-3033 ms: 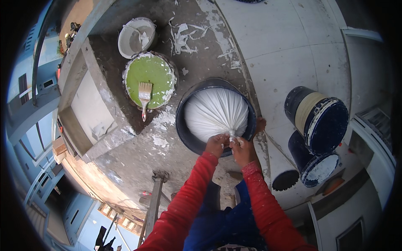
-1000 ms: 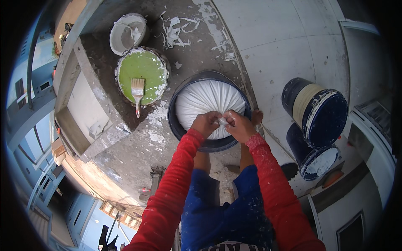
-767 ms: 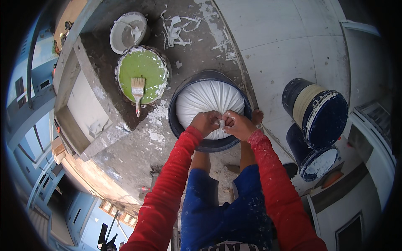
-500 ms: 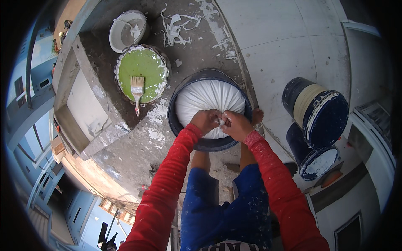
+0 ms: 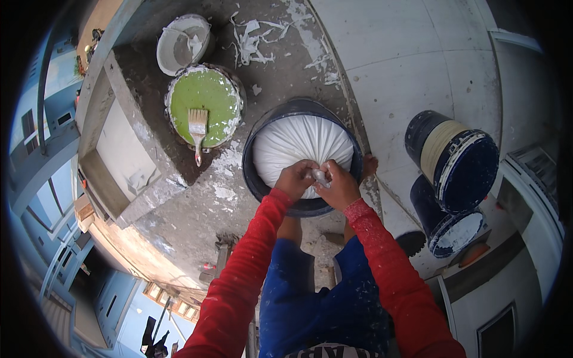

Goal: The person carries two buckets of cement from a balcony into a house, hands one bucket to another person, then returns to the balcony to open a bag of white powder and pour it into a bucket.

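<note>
A white cloth bundle (image 5: pixel 298 143), bulging and gathered into pleats, fills a dark round bucket (image 5: pixel 255 180) on the paint-stained floor in front of me. My left hand (image 5: pixel 296 178) and my right hand (image 5: pixel 338 186) meet at the near side of the bundle. Both grip the twisted neck of the cloth between them. My sleeves are red. A bare foot shows at the bucket's right side.
A bucket of green paint (image 5: pixel 204 107) with a brush (image 5: pixel 197 126) lying across it stands to the left. A white bucket (image 5: pixel 182 43) sits behind it. Two dark blue pails (image 5: pixel 456 161) lie stacked at the right. A concrete ledge (image 5: pixel 122 155) drops off on the left.
The view has shifted closer over the bucket. My hands stay clamped on the gathered cloth neck, working it with small twisting movements. Nothing else has moved.
</note>
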The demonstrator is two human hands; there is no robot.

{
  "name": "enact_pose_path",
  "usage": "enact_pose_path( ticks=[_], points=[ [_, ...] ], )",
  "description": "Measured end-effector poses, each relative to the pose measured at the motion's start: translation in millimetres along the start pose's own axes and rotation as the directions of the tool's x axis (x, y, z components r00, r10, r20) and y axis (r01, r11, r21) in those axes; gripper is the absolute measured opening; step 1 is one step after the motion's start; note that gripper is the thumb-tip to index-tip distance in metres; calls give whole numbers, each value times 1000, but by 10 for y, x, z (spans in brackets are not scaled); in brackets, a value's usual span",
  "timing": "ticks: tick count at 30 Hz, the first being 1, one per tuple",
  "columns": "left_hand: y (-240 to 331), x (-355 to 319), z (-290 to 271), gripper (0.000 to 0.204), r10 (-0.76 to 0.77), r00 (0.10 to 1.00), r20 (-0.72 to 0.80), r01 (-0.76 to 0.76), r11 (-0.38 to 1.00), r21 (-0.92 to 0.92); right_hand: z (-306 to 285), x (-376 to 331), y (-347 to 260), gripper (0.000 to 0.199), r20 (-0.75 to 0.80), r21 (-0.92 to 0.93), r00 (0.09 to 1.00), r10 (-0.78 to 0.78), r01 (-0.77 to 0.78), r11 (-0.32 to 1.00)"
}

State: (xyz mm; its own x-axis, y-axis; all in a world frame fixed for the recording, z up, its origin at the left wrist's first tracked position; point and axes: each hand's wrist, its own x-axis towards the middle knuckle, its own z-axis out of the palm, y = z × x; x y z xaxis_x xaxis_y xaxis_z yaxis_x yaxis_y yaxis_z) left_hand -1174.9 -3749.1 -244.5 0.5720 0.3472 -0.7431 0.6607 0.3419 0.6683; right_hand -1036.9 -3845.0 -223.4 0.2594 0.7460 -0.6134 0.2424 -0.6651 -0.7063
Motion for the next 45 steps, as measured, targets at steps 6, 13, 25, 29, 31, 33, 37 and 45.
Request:
enact_pose_path(
  ticks=[6,13,25,29,31,33,37,45],
  points=[
    [81,-110,96,40,65,997,-43,-71,988,-139,-153,26,165,29,188,285,979,75,-128,950],
    [2,-90,418,42,382,880,-283,-260,886,385,-222,-4,207,28,231,251,973,-4,-55,966],
    [66,-155,583,27,114,810,-575,-62,992,109,-324,134,-45,44,84,-377,856,-510,501,779],
    [54,-171,611,29,91,797,-597,-9,990,139,-412,290,-35,39,162,-381,811,-562,577,723],
    [96,-169,603,31,59,804,-592,19,992,124,-467,317,-50,37,240,-364,810,-536,587,723],
    [161,-166,559,32,29,844,-535,56,988,141,-499,335,-42,34,335,-329,826,-452,553,766],
    [167,-227,330,27,-44,950,-309,-32,971,-239,-477,187,26,28,316,-144,902,-295,353,924],
    [188,-105,43,26,117,989,-91,-96,972,216,-346,97,144,18,186,86,962,-198,185,979]
  ],
)
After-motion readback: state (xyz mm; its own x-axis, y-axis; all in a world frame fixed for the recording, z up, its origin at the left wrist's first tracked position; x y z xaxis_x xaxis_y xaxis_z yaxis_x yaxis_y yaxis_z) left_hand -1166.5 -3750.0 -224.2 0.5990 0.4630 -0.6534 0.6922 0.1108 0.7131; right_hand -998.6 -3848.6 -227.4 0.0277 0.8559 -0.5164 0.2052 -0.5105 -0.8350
